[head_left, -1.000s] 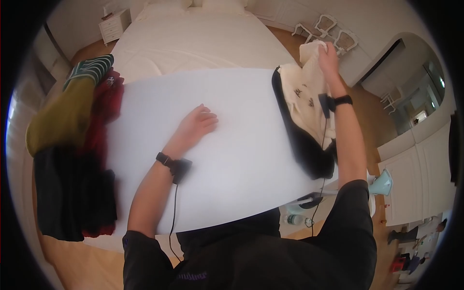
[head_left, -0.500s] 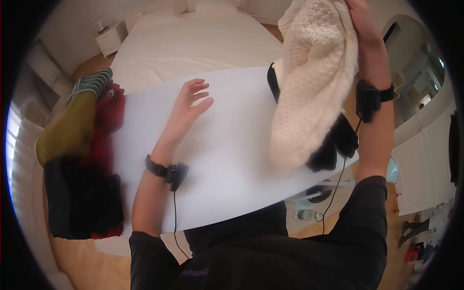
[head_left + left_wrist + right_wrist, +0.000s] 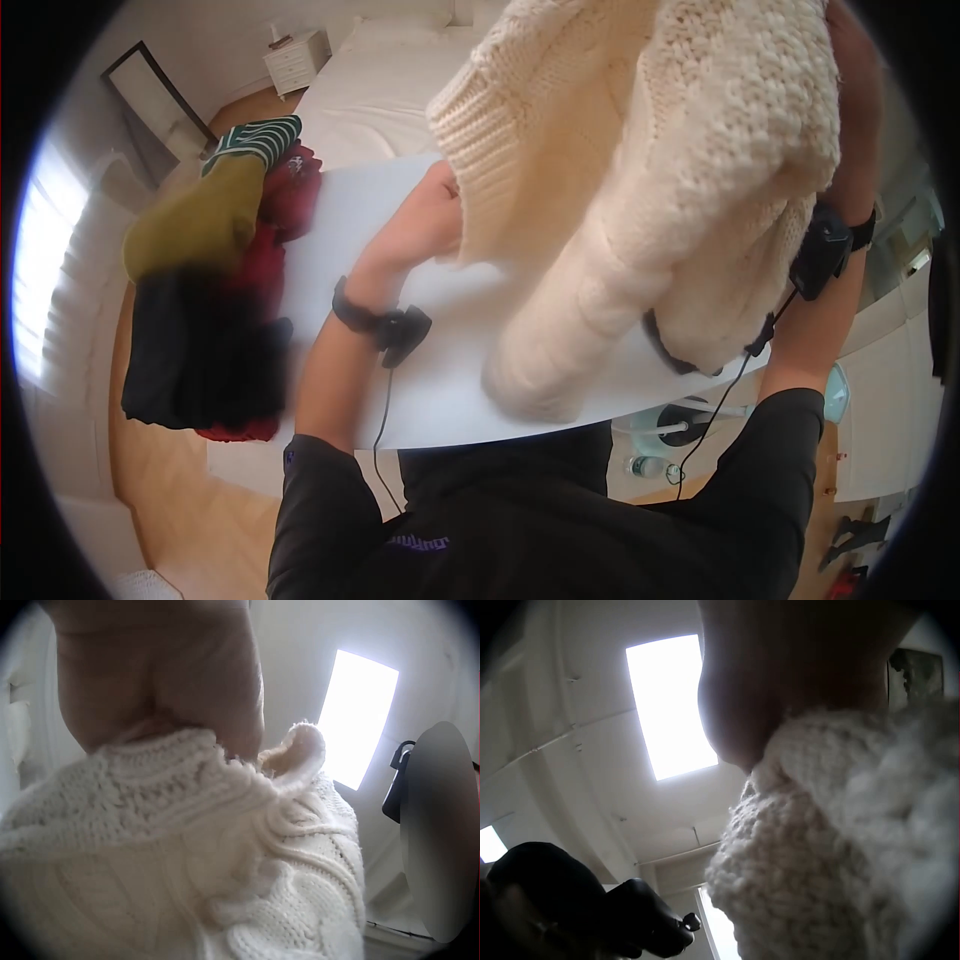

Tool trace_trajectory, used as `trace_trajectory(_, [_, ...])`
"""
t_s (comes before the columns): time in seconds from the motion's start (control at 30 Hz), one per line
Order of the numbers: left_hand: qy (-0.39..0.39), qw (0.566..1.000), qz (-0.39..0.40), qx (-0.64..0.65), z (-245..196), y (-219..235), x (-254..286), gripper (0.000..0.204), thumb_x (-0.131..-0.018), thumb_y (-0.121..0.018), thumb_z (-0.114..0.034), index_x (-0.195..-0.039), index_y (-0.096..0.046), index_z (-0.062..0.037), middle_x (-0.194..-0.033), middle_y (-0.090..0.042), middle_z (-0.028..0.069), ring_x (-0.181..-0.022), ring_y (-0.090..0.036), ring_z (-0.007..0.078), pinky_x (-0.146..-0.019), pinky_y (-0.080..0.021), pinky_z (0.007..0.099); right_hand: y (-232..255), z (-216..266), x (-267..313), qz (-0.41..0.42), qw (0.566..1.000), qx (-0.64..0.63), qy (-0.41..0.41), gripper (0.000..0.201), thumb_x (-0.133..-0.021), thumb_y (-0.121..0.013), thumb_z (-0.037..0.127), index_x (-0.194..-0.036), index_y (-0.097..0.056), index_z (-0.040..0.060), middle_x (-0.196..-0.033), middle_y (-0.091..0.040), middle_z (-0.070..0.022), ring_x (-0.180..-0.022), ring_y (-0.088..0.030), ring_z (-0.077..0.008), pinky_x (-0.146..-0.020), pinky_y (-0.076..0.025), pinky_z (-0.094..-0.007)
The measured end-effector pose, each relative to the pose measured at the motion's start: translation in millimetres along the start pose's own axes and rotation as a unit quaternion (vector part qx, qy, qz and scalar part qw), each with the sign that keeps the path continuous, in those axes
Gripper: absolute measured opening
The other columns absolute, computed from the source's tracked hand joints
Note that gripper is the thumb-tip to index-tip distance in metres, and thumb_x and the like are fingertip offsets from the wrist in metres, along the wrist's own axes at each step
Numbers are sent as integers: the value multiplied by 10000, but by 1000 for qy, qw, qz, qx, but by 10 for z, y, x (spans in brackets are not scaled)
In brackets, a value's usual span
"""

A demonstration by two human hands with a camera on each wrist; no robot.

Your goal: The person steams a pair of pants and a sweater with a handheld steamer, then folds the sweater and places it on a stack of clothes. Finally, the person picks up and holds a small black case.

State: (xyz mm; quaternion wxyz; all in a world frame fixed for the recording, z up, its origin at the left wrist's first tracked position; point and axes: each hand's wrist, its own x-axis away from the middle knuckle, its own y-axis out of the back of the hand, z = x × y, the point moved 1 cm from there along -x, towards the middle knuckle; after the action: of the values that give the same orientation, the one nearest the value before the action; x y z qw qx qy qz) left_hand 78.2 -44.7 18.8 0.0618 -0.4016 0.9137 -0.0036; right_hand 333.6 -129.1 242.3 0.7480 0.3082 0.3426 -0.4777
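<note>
Sweater (image 3: 650,180), cream and chunky-knit, hangs above our white bench (image 3: 440,390); our left hand (image 3: 425,225) grips its ribbed hem, our right hand (image 3: 795,682) clutches the top. No label readable. Clothes pile (image 3: 210,300) sits left.

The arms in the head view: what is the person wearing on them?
Short black sleeves cover only the upper arms. Each wrist has a black strap carrying a small black camera unit, left and right, with a thin black cable trailing from each towards the body.
</note>
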Motion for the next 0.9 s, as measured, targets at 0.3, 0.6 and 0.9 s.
trace_trajectory(0.3, [-173, 953, -42, -246, 573, -65, 681, 483, -995, -699, -190, -1422, -634, 26, -1377, -700, 127, -1187, -668, 185, -1026, -539, 348, 91, -100, 165, -8, 996, -55, -63, 265, -1135, -494, 173, -1253, -633, -20, -1128, -740, -120, -964, -747, -158, -888, -608, -295])
trace_trajectory(0.6, [-353, 789, -498, -65, -413, 216, 1664, 511, -1113, -586, -252, -1525, -509, 41, -1495, -603, 127, -1342, -593, 233, -1130, -483, 388, 1187, 5, 770, -42, 980, -118, -158, 316, -1128, -509, 201, -1293, -641, -34, -1194, -739, -163, -1082, -736, -198, -962, -599, -336])
trace_trajectory(0.9, [-179, 941, -263, -113, -1132, 861, 668, 466, -1004, -782, -373, -1199, -741, 48, -1058, -797, 94, -872, -756, 146, -833, -596, 299, 1163, -615, 899, -53, 925, -208, -314, 360, -1111, -512, 133, -1341, -628, -118, -1294, -725, -201, -1140, -733, -253, -1036, -610, -384])
